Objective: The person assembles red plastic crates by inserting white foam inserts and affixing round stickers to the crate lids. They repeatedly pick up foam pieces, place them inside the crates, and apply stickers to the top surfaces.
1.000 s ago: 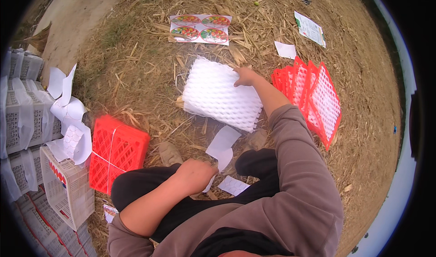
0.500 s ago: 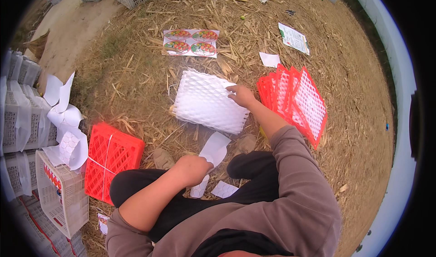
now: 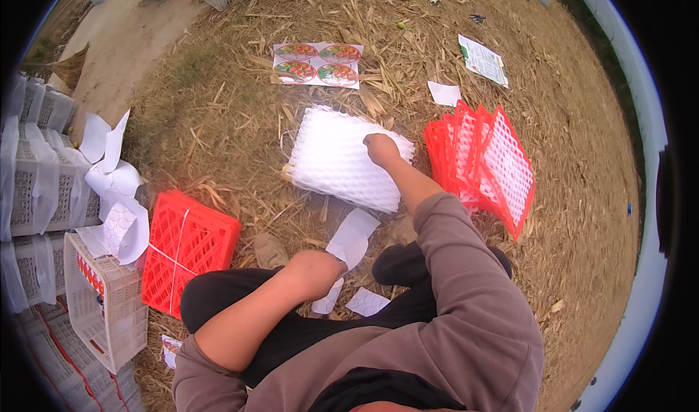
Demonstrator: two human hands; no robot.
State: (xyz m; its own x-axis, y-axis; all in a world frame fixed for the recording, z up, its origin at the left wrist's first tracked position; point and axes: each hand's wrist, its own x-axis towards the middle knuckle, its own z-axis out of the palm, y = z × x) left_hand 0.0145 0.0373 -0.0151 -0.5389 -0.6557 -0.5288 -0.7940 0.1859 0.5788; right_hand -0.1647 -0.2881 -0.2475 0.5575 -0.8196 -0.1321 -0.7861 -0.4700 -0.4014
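Observation:
A stack of white foam netting [image 3: 335, 153] lies on the straw ahead of me. My right hand [image 3: 382, 150] is on its right part with the fingers curled down; whether they pinch the netting is hidden. Close to my lap, my left hand [image 3: 314, 273] is closed on a piece of white paper [image 3: 354, 237] that sticks out ahead of it. Two more paper scraps lie below, one of them a hexagon-patterned piece [image 3: 368, 302]. Right of the netting lean several red plastic lattice panels [image 3: 502, 168] with white netting showing through.
Tied red lattice panels [image 3: 186, 255] lie to my left, next to a white plastic crate [image 3: 109, 317] with curled paper sheets [image 3: 116, 193]. More crates [image 3: 54, 182] stand stacked at the far left. A sheet of oval stickers [image 3: 317, 65] and a printed packet [image 3: 483, 60] lie farther out.
My right hand has moved from the netting's upper right edge further onto its surface, with fingers more curled. My left hand still holds the paper. The whole view has shifted slightly.

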